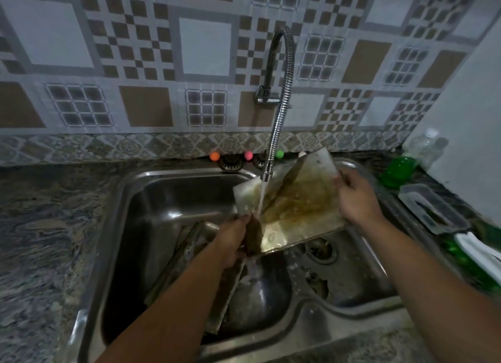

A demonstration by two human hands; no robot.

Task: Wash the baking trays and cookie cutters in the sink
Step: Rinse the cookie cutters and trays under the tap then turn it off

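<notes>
A square baking tray (298,202), stained brown across its inside, is held tilted over the steel sink (135,194). Water from the flexible tap (282,105) falls on its lower left part. My right hand (355,197) grips the tray's right edge. My left hand (234,240) grips a brown scrubbing pad (253,235) against the tray's lower left corner. Another tray (189,265) leans inside the deep basin below my left arm.
The drain (321,250) lies in the shallow right basin. A green soap bottle (397,170), a clear bottle (425,143) and a grey holder (431,210) stand on the counter at right. Small coloured balls (248,155) line the back ledge.
</notes>
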